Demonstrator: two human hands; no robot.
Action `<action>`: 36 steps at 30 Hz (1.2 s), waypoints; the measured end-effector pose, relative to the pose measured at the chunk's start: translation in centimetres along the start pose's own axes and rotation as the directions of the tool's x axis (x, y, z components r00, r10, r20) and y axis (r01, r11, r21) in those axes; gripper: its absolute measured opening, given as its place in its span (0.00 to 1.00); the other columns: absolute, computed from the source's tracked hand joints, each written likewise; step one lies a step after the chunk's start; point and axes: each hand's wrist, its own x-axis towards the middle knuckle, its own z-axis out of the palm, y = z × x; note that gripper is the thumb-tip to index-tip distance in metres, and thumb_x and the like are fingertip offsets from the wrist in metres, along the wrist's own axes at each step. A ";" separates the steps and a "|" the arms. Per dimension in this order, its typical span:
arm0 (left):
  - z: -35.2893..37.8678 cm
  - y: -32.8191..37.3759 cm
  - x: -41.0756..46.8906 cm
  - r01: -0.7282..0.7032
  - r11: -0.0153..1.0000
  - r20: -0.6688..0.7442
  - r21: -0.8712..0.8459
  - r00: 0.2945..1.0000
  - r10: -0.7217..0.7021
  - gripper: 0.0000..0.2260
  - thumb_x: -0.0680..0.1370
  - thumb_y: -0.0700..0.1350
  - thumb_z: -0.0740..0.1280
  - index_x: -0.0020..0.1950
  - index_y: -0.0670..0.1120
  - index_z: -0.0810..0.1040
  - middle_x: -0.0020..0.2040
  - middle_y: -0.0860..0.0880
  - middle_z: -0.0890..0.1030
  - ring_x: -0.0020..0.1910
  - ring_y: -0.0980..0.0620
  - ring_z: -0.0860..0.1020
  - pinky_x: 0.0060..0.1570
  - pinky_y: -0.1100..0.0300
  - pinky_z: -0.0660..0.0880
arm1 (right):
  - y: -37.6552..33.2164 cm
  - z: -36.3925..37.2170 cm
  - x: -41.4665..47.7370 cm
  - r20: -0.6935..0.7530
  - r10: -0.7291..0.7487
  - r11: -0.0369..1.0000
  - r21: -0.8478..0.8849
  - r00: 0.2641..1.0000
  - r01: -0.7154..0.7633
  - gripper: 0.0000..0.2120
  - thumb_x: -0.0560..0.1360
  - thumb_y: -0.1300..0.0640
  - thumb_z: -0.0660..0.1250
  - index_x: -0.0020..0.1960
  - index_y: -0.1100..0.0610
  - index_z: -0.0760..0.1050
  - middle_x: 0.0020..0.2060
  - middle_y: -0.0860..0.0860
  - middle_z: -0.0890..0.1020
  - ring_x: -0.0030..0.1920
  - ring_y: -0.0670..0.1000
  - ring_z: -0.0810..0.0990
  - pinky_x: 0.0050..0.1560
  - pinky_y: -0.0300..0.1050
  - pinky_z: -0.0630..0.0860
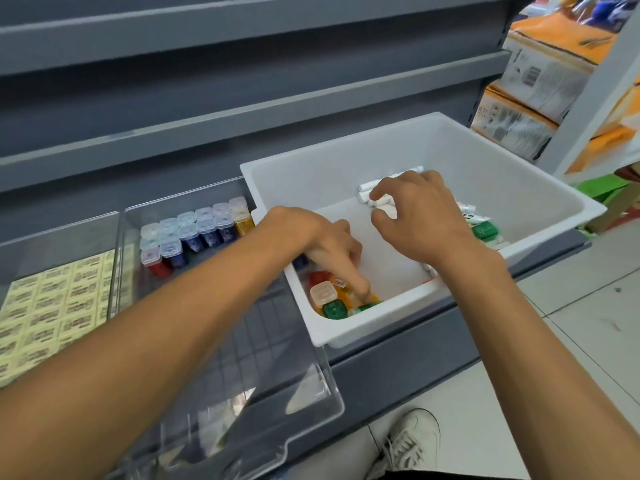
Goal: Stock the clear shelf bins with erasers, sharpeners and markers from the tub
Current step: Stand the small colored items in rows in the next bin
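Observation:
A white tub [512, 188] stands on the grey shelf. My left hand [322, 244] reaches into its near left corner, forefinger pointing down onto loose sharpeners [329, 299] in red, orange and green. A blue piece shows under that palm; whether it is held is unclear. My right hand [419, 216] hovers over white markers [372, 187] at the tub's back, thumb and forefinger curved and apart around their ends. More markers and a green item [483, 230] lie to its right. One clear bin [277, 393] holds rows of sharpeners [194, 233]; another has yellow erasers [52, 299].
Grey shelf boards [242, 81] run above the bins. Orange and white boxes [540, 81] are stacked on a white rack at the right. Below lie a pale tiled floor [588, 306] and my white shoe [412, 441]. The sharpener bin's front half holds nothing.

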 end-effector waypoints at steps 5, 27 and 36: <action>-0.1 0.5 0.5 -0.102 0.980 0.001 -0.171 0.995 0.103 0.19 0.72 0.64 0.69 0.57 0.57 0.71 0.58 0.51 0.74 0.54 0.50 0.76 0.56 0.51 0.79 | 0.4 0.1 0.4 0.004 0.018 0.999 0.039 1.000 -0.018 0.16 0.78 0.52 0.63 0.64 0.52 0.75 0.64 0.56 0.75 0.66 0.60 0.66 0.66 0.54 0.67; 0.0 0.4 -0.7 -0.123 0.966 0.098 -0.228 0.984 0.148 0.16 0.72 0.58 0.73 0.51 0.47 0.81 0.46 0.51 0.81 0.44 0.53 0.78 0.50 0.58 0.78 | 0.5 0.8 1.3 0.032 -0.014 0.999 0.041 0.999 0.013 0.15 0.77 0.52 0.63 0.62 0.52 0.77 0.61 0.57 0.77 0.64 0.61 0.69 0.64 0.52 0.67; 0.4 0.8 -0.6 -0.095 0.957 0.144 -0.273 0.980 0.139 0.15 0.74 0.59 0.70 0.52 0.49 0.82 0.50 0.48 0.84 0.51 0.49 0.82 0.59 0.54 0.78 | 0.5 0.7 1.2 0.046 -0.015 0.998 0.066 0.999 0.012 0.15 0.78 0.52 0.63 0.64 0.52 0.76 0.61 0.57 0.76 0.65 0.60 0.68 0.64 0.53 0.67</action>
